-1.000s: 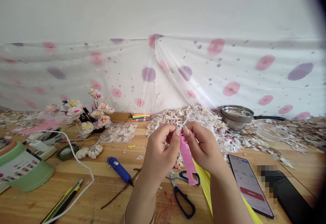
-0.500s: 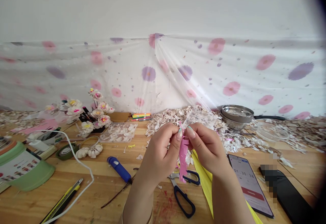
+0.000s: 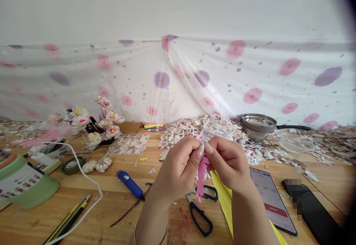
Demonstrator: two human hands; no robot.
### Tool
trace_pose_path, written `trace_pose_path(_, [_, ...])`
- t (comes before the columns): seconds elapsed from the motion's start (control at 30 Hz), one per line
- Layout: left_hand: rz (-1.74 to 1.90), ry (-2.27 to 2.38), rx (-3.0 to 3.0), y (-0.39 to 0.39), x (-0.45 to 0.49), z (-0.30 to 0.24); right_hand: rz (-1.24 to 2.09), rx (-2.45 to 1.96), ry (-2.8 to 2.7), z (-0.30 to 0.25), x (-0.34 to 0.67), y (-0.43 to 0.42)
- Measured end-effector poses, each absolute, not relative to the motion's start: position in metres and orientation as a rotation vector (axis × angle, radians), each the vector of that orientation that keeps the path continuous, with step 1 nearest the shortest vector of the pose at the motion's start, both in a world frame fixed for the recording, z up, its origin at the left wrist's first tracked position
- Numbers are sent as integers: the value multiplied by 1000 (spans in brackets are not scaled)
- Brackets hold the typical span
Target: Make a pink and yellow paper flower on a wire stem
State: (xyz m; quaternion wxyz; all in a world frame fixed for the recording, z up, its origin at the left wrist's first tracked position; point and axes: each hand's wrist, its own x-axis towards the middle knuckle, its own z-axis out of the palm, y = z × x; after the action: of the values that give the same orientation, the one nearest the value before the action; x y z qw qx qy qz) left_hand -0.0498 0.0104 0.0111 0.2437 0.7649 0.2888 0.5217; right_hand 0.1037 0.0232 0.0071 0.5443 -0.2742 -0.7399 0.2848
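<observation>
A strip of pink crepe paper [image 3: 201, 178] with a fringed, cut edge hangs between my hands. My left hand [image 3: 185, 167] pinches its upper end between thumb and forefinger. Close against it, my right hand [image 3: 226, 161] pinches the same end from the other side, and the fingertips nearly meet. Below the strip, scissors with dark blue handles [image 3: 201, 221] lie on the wooden table, partly hidden by the paper. A sheet of yellow crepe paper [image 3: 222, 196] runs under my right forearm.
A blue glue gun [image 3: 129, 184] lies left of my hands. White flowers [image 3: 107, 122] and garlic bulbs [image 3: 97, 165] stand farther left. Behind are a heap of pale peelings [image 3: 180, 130] and metal bowls [image 3: 258, 124]. Phones [image 3: 275, 200] lie at right; a white cable [image 3: 91, 180] loops at left.
Both hands have shifted slightly, and the pink strip has turned a little between the fingertips, its fringe now showing differently. Its lower end hangs slightly lower. The things on the table have stayed put.
</observation>
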Motion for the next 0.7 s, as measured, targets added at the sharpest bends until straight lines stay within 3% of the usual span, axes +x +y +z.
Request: trace_pose_path(0.7, [1364,667,1985,8,-52,10,766,-487,-1688,7,112,25])
